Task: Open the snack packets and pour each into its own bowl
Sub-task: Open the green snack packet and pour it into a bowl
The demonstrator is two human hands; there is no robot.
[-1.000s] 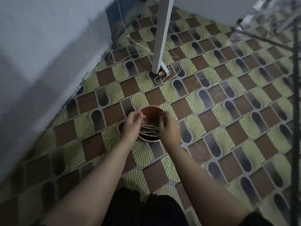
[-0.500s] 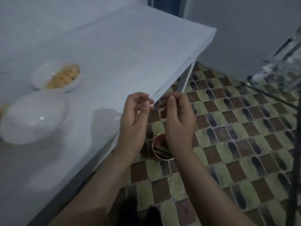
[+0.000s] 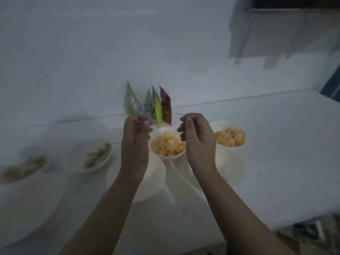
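Several snack packets (image 3: 152,105) stand leaning against the white wall at the back of the table. In front of them a white bowl (image 3: 173,157) holds yellow puffs, and another bowl (image 3: 219,124) to its right holds the same. My left hand (image 3: 136,142) and my right hand (image 3: 199,142) hover on either side of the middle bowl, fingers loosely curled, nothing visible in them. Two more bowls, one at the left (image 3: 77,168) and one at the far left (image 3: 11,181), hold pale greenish snacks; both are blurred.
Empty white bowls sit nearer me: a large one (image 3: 27,208) at the left, one (image 3: 150,183) under my left wrist and one (image 3: 231,172) at the right. The white table (image 3: 276,162) ends at its right edge, with patterned floor below.
My view swung up from the floor and a can there to the tabletop. My hands rose from the can and moved apart over the bowls.
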